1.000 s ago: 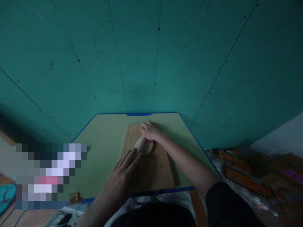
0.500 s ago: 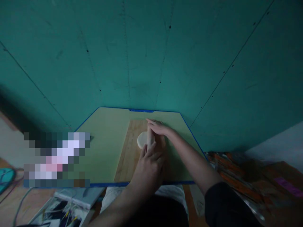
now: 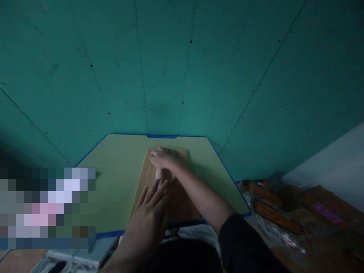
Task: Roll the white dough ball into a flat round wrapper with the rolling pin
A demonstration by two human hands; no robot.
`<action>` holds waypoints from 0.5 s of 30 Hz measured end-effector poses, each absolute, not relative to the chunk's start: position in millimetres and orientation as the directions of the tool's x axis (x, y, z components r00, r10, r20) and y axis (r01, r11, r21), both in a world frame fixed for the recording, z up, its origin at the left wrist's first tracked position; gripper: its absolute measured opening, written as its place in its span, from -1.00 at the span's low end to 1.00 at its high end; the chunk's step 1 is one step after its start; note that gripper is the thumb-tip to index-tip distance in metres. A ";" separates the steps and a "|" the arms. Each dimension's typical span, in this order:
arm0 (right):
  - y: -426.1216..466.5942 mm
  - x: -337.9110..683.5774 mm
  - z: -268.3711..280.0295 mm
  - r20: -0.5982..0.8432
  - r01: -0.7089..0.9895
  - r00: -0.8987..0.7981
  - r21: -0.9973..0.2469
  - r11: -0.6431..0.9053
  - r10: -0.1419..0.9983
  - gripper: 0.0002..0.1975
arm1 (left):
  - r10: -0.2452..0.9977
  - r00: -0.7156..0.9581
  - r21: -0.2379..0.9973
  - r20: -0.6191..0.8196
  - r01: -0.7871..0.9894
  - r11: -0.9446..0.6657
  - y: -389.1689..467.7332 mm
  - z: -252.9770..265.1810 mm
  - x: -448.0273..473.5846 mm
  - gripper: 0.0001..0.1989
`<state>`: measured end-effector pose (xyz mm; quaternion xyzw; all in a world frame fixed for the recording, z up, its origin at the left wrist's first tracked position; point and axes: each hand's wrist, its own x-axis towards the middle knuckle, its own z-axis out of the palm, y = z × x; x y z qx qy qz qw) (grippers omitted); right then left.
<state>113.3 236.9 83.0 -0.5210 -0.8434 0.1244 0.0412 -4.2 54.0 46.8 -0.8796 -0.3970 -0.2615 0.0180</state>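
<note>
Green wall (image 3: 165,76) behind, blue-edged tabletop (image 3: 113,182) below: two hands over pale dough (image 3: 158,173) on a wooden board (image 3: 148,174).
Right hand (image 3: 160,157) curled at the board's far end, grip hidden, can't tell what it holds; left hand (image 3: 150,208) nearer, fingers outstretched, tips by the dough, not wrapped round anything visible. Dough shows only between the hands, its outline mostly covered. Progress, my judgement: dough set on the board and mid-working, not finished; how much shaping is left can't be told.
</note>
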 end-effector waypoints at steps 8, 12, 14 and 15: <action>236.2 139.9 82.1 -0.113 0.881 -0.352 -0.376 0.288 0.929 -0.49 | 0.669 0.545 0.327 0.505 0.596 -0.733 51.7 57.9 29.1 -0.62; 232.5 157.6 80.9 -0.078 0.863 -0.353 -0.412 0.292 0.932 -0.46 | 0.674 0.545 0.316 0.498 0.609 -0.727 50.9 58.7 54.2 -0.67; 227.8 166.3 81.0 -0.050 0.854 -0.353 -0.425 0.300 0.934 -0.45 | 0.685 0.550 0.293 0.478 0.635 -0.715 49.7 58.0 63.2 -0.74; 225.0 171.0 81.0 -0.037 0.850 -0.353 -0.431 0.304 0.935 -0.45 | 0.690 0.550 0.280 0.471 0.649 -0.707 49.1 57.4 67.0 -0.78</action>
